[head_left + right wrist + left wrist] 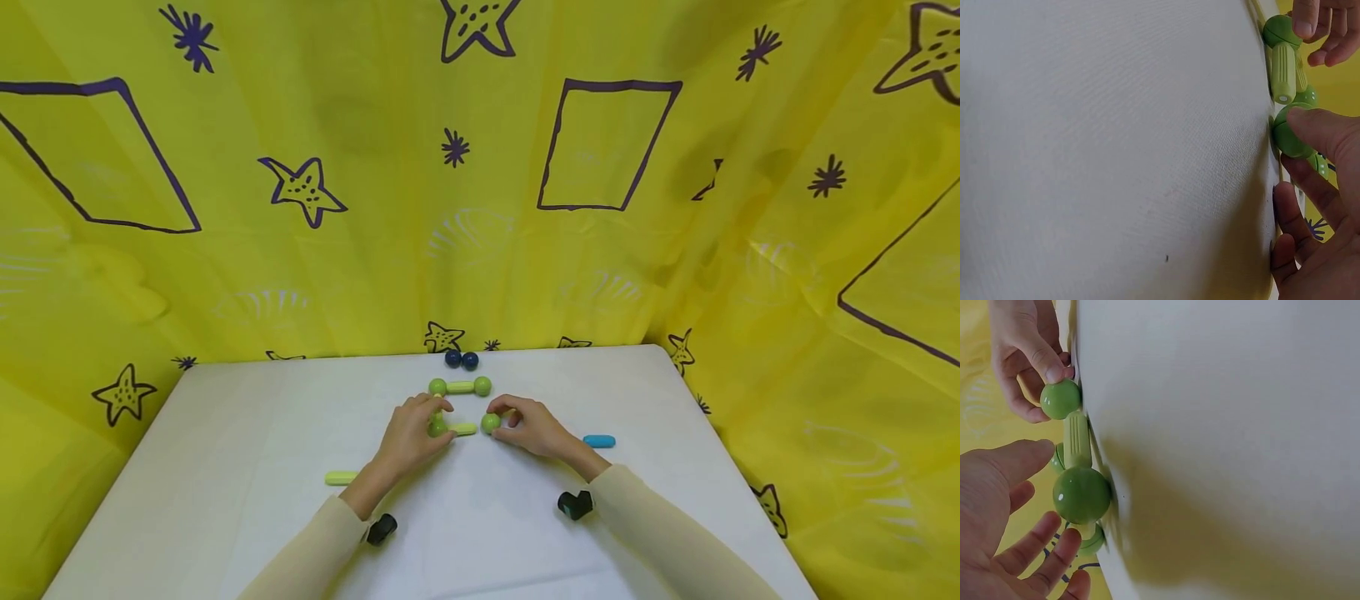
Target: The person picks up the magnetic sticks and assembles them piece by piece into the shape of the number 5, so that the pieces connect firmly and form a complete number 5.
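1. A white table (247, 467) is seen from above, with a yellow patterned cloth (375, 208) hung behind it and to its sides.
2. Near the middle of the table a green ball (437, 427) is touched by the fingers of the left hand (411, 435); a pale green rod (464, 428) lies joined to this ball and points right.
3. In the left wrist view the left hand's fingers are spread loosely about that ball, and it cannot be told whether the ball is truly gripped.
4. A second green ball (491, 422) is pinched between the thumb and fingers of the right hand (528, 427), at the right end of the rod.
5. In the right wrist view this second ball is seen just beside the rod's end; whether they touch cannot be told.
6. Just beyond the hands a finished piece (460, 387) lies crosswise, made of a pale rod with a green ball at each end.
7. Farther still, near the far edge, two dark blue balls (461, 360) lie side by side.
8. A loose pale green rod (341, 478) lies to the near left, and a blue rod (599, 441) lies to the right of the right hand.
9. A black camera is worn on each wrist, over cream sleeves.
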`<state>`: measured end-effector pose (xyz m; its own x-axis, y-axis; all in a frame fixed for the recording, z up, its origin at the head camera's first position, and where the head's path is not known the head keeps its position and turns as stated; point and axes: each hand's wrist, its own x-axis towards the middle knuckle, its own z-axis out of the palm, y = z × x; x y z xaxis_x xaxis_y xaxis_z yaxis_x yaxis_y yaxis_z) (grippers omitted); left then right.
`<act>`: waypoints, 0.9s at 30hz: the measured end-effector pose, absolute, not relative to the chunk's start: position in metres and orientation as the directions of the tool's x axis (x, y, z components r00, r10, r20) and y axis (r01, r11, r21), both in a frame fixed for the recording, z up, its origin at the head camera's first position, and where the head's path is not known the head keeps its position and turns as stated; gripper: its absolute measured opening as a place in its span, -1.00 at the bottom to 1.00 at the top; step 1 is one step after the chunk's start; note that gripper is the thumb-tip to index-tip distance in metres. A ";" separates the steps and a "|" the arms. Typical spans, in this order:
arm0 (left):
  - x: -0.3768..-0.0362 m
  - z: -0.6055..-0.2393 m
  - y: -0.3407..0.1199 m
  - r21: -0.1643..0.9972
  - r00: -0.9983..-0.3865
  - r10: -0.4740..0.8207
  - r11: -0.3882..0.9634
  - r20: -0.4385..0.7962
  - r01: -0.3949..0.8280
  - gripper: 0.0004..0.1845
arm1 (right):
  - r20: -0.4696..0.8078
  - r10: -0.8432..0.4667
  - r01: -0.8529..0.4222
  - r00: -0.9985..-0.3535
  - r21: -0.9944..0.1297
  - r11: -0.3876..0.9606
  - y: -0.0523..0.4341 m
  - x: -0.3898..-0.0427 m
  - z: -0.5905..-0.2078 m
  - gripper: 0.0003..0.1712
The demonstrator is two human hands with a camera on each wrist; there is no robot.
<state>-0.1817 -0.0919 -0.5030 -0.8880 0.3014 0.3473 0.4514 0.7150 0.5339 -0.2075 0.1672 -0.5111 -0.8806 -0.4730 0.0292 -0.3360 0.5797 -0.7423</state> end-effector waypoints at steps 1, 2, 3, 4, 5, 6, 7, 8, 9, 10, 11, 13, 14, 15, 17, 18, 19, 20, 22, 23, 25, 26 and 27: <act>-0.181 -0.504 -0.093 0.541 -0.888 0.292 0.711 0.354 0.450 -0.66 | 0.031 -0.472 -0.337 -0.881 -0.741 0.581 0.167 -0.207 -0.511 -0.65; -0.180 -0.505 -0.094 0.546 -0.889 0.283 0.709 0.360 0.446 -0.66 | 0.032 -0.471 -0.339 -0.881 -0.738 0.583 0.167 -0.207 -0.511 -0.65; -0.179 -0.506 -0.095 0.553 -0.891 0.274 0.706 0.363 0.442 -0.66 | 0.031 -0.470 -0.338 -0.882 -0.736 0.587 0.167 -0.207 -0.511 -0.64; -0.178 -0.507 -0.096 0.557 -0.891 0.270 0.703 0.365 0.441 -0.66 | 0.031 -0.468 -0.338 -0.883 -0.734 0.589 0.167 -0.207 -0.511 -0.64; -0.178 -0.507 -0.097 0.564 -0.893 0.266 0.700 0.364 0.438 -0.67 | 0.031 -0.466 -0.337 -0.884 -0.733 0.591 0.167 -0.207 -0.511 -0.64; -0.177 -0.508 -0.098 0.569 -0.895 0.264 0.698 0.360 0.435 -0.67 | 0.029 -0.464 -0.335 -0.885 -0.731 0.594 0.167 -0.207 -0.511 -0.64; -0.176 -0.509 -0.099 0.573 -0.899 0.262 0.699 0.352 0.428 -0.69 | 0.028 -0.463 -0.334 -0.886 -0.731 0.595 0.167 -0.207 -0.511 -0.64; -0.176 -0.510 -0.100 0.578 -0.903 0.260 0.699 0.343 0.421 -0.70 | 0.030 -0.463 -0.336 -0.886 -0.730 0.596 0.167 -0.207 -0.511 -0.63; -0.175 -0.510 -0.101 0.583 -0.906 0.259 0.698 0.334 0.415 -0.72 | 0.031 -0.462 -0.336 -0.886 -0.729 0.596 0.167 -0.207 -0.511 -0.63; -0.175 -0.511 -0.102 0.589 -0.910 0.257 0.698 0.325 0.408 -0.73 | 0.036 -0.465 -0.340 -0.885 -0.731 0.592 0.166 -0.207 -0.511 -0.63; -0.174 -0.511 -0.103 0.597 -0.914 0.255 0.695 0.316 0.400 -0.74 | 0.039 -0.467 -0.344 -0.883 -0.731 0.590 0.166 -0.207 -0.511 -0.63; -0.173 -0.512 -0.105 0.612 -0.919 0.252 0.688 0.303 0.390 -0.76 | 0.046 -0.473 -0.352 -0.880 -0.732 0.583 0.166 -0.207 -0.511 -0.62; -0.173 -0.513 -0.105 0.618 -0.921 0.251 0.684 0.300 0.387 -0.76 | 0.052 -0.477 -0.357 -0.878 -0.733 0.578 0.166 -0.206 -0.511 -0.62; -0.173 -0.513 -0.106 0.625 -0.922 0.248 0.680 0.297 0.384 -0.76 | 0.050 -0.477 -0.356 -0.877 -0.734 0.578 0.165 -0.206 -0.511 -0.62; -0.173 -0.514 -0.107 0.644 -0.925 0.243 0.665 0.293 0.379 -0.77 | 0.041 -0.474 -0.347 -0.880 -0.736 0.581 0.165 -0.205 -0.511 -0.61; -0.172 -0.514 -0.108 0.652 -0.926 0.239 0.659 0.291 0.375 -0.77 | 0.038 -0.471 -0.343 -0.882 -0.737 0.583 0.164 -0.205 -0.511 -0.61; -0.172 -0.515 -0.108 0.659 -0.927 0.236 0.652 0.292 0.374 -0.77 | 0.037 -0.468 -0.340 -0.883 -0.738 0.583 0.164 -0.205 -0.512 -0.62; -0.172 -0.515 -0.109 0.669 -0.928 0.232 0.644 0.293 0.372 -0.77 | 0.035 -0.465 -0.337 -0.885 -0.738 0.585 0.163 -0.205 -0.512 -0.61; -0.171 -0.515 -0.110 0.685 -0.930 0.221 0.630 0.292 0.365 -0.77 | 0.043 -0.464 -0.341 -0.885 -0.739 0.581 0.163 -0.204 -0.513 -0.62; -0.171 -0.516 -0.110 0.690 -0.932 0.217 0.627 0.290 0.361 -0.77 | 0.051 -0.467 -0.348 -0.883 -0.740 0.575 0.162 -0.204 -0.513 -0.62; -0.171 -0.516 -0.110 0.699 -0.934 0.210 0.620 0.289 0.356 -0.77 | 0.064 -0.475 -0.361 -0.878 -0.741 0.566 0.162 -0.204 -0.514 -0.62; -0.171 -0.516 -0.110 0.702 -0.935 0.208 0.618 0.287 0.353 -0.77 | 0.069 -0.477 -0.365 -0.876 -0.741 0.563 0.161 -0.204 -0.514 -0.62; -0.171 -0.516 -0.110 0.703 -0.935 0.207 0.617 0.288 0.353 -0.77 | 0.075 -0.480 -0.371 -0.874 -0.741 0.559 0.161 -0.204 -0.515 -0.63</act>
<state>-0.1710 -0.1101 -0.5159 -0.9350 0.2074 0.2877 0.3532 0.6174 0.7029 -0.2042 0.1606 -0.5145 -0.8740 -0.4801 0.0750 -0.3708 0.5593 -0.7414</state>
